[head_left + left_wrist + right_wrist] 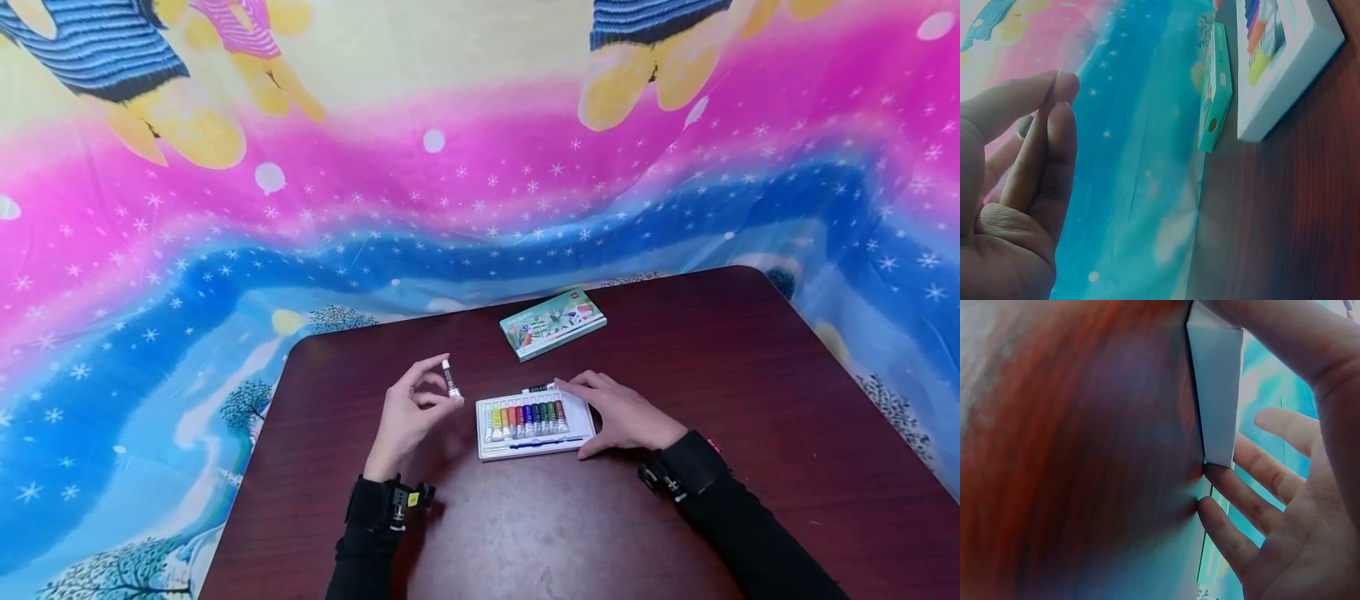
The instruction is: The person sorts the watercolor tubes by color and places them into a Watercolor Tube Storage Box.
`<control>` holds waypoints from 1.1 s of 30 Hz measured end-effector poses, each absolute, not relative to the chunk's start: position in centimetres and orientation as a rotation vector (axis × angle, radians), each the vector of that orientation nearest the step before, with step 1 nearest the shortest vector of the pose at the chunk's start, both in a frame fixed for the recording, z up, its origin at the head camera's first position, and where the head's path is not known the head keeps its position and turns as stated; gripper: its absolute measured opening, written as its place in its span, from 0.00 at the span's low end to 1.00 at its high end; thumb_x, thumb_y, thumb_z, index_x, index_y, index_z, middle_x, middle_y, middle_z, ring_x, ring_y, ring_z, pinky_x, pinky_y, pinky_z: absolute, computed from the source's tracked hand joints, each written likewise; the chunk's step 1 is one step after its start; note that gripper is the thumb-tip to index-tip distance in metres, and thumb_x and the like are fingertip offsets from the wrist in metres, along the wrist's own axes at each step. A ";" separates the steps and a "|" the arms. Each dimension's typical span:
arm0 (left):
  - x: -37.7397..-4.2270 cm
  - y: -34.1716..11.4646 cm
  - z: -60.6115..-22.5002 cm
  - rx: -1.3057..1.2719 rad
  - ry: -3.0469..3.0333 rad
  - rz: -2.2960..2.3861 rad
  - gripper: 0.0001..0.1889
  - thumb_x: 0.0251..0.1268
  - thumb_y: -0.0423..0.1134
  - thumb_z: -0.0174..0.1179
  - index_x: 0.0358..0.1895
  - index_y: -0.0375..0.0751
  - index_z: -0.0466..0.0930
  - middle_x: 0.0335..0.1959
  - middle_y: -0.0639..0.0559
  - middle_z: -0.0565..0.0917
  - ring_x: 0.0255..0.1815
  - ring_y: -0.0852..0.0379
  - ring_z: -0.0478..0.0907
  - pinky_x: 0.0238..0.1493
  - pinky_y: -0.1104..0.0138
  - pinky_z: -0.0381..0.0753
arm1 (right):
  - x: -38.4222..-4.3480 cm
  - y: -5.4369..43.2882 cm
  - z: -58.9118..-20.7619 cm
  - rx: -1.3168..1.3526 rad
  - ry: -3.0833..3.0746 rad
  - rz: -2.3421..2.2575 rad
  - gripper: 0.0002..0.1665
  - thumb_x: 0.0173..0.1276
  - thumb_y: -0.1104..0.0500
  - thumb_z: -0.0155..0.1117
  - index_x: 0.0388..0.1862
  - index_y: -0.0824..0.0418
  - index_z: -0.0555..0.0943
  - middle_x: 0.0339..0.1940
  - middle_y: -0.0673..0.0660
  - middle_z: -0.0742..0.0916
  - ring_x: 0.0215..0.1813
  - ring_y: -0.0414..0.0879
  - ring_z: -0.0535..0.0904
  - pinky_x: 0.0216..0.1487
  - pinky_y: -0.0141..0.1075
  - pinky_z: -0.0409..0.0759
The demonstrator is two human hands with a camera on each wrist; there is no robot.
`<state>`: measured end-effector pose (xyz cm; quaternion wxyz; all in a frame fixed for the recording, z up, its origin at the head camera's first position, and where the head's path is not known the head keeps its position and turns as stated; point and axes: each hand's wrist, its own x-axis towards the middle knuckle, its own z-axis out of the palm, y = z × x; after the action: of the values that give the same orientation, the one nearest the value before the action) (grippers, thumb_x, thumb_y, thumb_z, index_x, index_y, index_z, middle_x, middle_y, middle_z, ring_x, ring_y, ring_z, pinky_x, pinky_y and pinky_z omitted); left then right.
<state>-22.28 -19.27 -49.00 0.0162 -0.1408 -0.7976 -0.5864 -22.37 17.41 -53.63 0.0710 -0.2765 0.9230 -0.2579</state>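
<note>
My left hand (pixel 408 408) is raised to the left of a white paint tray, pinching a small paint tube (pixel 451 380) with its white cap upward. In the left wrist view the fingers (pixel 1063 87) hide that tube. My right hand (pixel 626 412) holds the right end of the tray (pixel 581 412), thumb at the near corner and fingers at the far corner. In the tray lies a row of coloured paint tubes (pixel 525 418), with a blue-handled paintbrush (pixel 536 443) in front. A dark paint tube (pixel 538 387) lies along the far edge, near the right fingertips.
A green printed box (pixel 553 323) lies behind the tray on the dark brown wooden table (pixel 697 350). Behind the table's far edge hangs a colourful cloth (pixel 420 192) with snowflakes and cartoon figures. Both wrists wear black bands with small cameras.
</note>
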 end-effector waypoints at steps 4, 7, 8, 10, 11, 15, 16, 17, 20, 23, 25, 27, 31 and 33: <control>-22.1 -18.0 -49.3 -0.489 -2.513 -1.808 0.37 0.60 0.34 0.76 0.72 0.63 0.74 0.46 0.44 0.83 0.36 0.50 0.90 0.43 0.64 0.88 | -22.4 17.4 -53.6 -0.833 2.771 -0.785 0.68 0.45 0.38 0.88 0.83 0.50 0.63 0.67 0.54 0.76 0.62 0.49 0.72 0.56 0.46 0.81; -22.0 -16.2 -49.8 -0.534 -2.556 -1.788 0.37 0.60 0.33 0.75 0.72 0.62 0.74 0.45 0.43 0.84 0.36 0.44 0.90 0.41 0.64 0.88 | -22.4 17.5 -53.6 -0.836 2.773 -0.788 0.68 0.45 0.38 0.88 0.83 0.50 0.64 0.66 0.55 0.76 0.62 0.49 0.72 0.55 0.45 0.81; -21.9 -15.5 -50.1 -0.547 -2.573 -1.791 0.37 0.61 0.33 0.75 0.71 0.62 0.74 0.45 0.43 0.84 0.37 0.42 0.90 0.40 0.65 0.88 | -22.4 17.5 -53.6 -0.835 2.774 -0.786 0.68 0.45 0.38 0.88 0.83 0.50 0.64 0.66 0.55 0.76 0.61 0.49 0.72 0.54 0.45 0.81; -21.7 -13.7 -50.6 -0.577 -2.624 -1.776 0.35 0.61 0.33 0.74 0.71 0.60 0.75 0.43 0.45 0.85 0.37 0.43 0.90 0.38 0.66 0.88 | -22.4 17.5 -53.6 -0.842 2.782 -0.781 0.68 0.45 0.37 0.88 0.83 0.51 0.64 0.66 0.55 0.76 0.61 0.49 0.73 0.54 0.45 0.81; -21.6 -12.8 -50.9 -0.591 -2.646 -1.762 0.34 0.61 0.33 0.74 0.71 0.58 0.75 0.43 0.45 0.86 0.37 0.44 0.90 0.38 0.66 0.88 | -22.4 17.5 -53.6 -0.837 2.779 -0.784 0.69 0.45 0.37 0.88 0.83 0.51 0.64 0.66 0.55 0.76 0.61 0.49 0.73 0.55 0.45 0.81; -21.5 -9.3 -51.5 -0.619 -2.722 -1.648 0.32 0.60 0.33 0.75 0.69 0.49 0.77 0.40 0.48 0.87 0.35 0.57 0.90 0.38 0.70 0.86 | -22.4 17.5 -53.7 -0.836 2.773 -0.795 0.70 0.46 0.38 0.87 0.84 0.52 0.61 0.67 0.55 0.76 0.62 0.49 0.72 0.56 0.45 0.79; -21.5 -8.5 -51.6 -0.622 -2.736 -1.607 0.31 0.59 0.33 0.76 0.68 0.46 0.78 0.38 0.49 0.88 0.34 0.60 0.89 0.38 0.71 0.86 | -22.4 17.5 -53.7 -0.835 2.766 -0.799 0.70 0.46 0.39 0.87 0.84 0.52 0.60 0.67 0.56 0.76 0.62 0.49 0.72 0.56 0.46 0.79; -21.5 -7.7 -51.6 -0.613 -2.755 -1.564 0.31 0.58 0.33 0.77 0.67 0.44 0.79 0.37 0.49 0.88 0.32 0.62 0.88 0.38 0.72 0.86 | -22.4 17.5 -53.7 -0.833 2.761 -0.803 0.71 0.47 0.39 0.87 0.85 0.53 0.59 0.67 0.56 0.76 0.62 0.49 0.72 0.57 0.46 0.79; -21.7 -5.7 -51.8 -0.591 -2.817 -1.467 0.31 0.56 0.34 0.78 0.65 0.41 0.81 0.34 0.51 0.88 0.29 0.67 0.85 0.35 0.74 0.83 | -22.4 17.7 -53.7 -0.849 2.757 -0.807 0.73 0.47 0.39 0.87 0.86 0.54 0.56 0.68 0.57 0.76 0.63 0.49 0.73 0.57 0.46 0.79; -22.0 -4.0 -52.2 -0.586 -2.877 -1.353 0.30 0.54 0.36 0.79 0.64 0.42 0.82 0.33 0.54 0.86 0.28 0.71 0.82 0.33 0.76 0.81 | -22.4 17.8 -53.7 -0.874 2.756 -0.823 0.75 0.46 0.39 0.88 0.86 0.55 0.55 0.68 0.57 0.75 0.64 0.50 0.73 0.57 0.47 0.80; -22.1 -3.3 -52.6 -0.597 -2.895 -1.273 0.30 0.54 0.37 0.79 0.63 0.42 0.83 0.32 0.55 0.85 0.27 0.73 0.80 0.32 0.77 0.79 | -22.4 17.8 -53.7 -0.898 2.758 -0.836 0.75 0.46 0.40 0.88 0.86 0.56 0.55 0.68 0.57 0.76 0.63 0.50 0.74 0.57 0.46 0.80; -22.3 -2.8 -52.7 -0.613 -2.908 -1.175 0.29 0.54 0.38 0.80 0.61 0.43 0.84 0.31 0.56 0.83 0.26 0.73 0.78 0.31 0.77 0.77 | -22.4 17.8 -53.6 -0.910 2.755 -0.855 0.75 0.46 0.40 0.88 0.86 0.57 0.55 0.68 0.58 0.76 0.63 0.50 0.74 0.57 0.47 0.80; -22.5 -2.2 -52.8 -0.637 -2.934 -0.958 0.27 0.53 0.41 0.80 0.58 0.42 0.85 0.30 0.55 0.81 0.29 0.67 0.74 0.32 0.74 0.72 | -22.4 17.9 -53.6 -0.905 2.748 -0.862 0.75 0.47 0.40 0.88 0.86 0.57 0.54 0.69 0.59 0.75 0.64 0.51 0.73 0.58 0.48 0.79; -22.5 -2.0 -52.8 -0.651 -2.948 -0.825 0.27 0.54 0.45 0.80 0.58 0.43 0.86 0.33 0.53 0.83 0.34 0.62 0.74 0.36 0.71 0.73 | -22.5 18.0 -53.6 -0.890 2.748 -0.854 0.75 0.47 0.40 0.88 0.86 0.56 0.53 0.69 0.58 0.75 0.65 0.51 0.73 0.59 0.48 0.79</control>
<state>-22.49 -2.05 -52.78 0.0059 -0.2079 -0.9420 -0.2635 -22.45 17.97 -53.65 0.0647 -0.2949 0.9104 -0.2829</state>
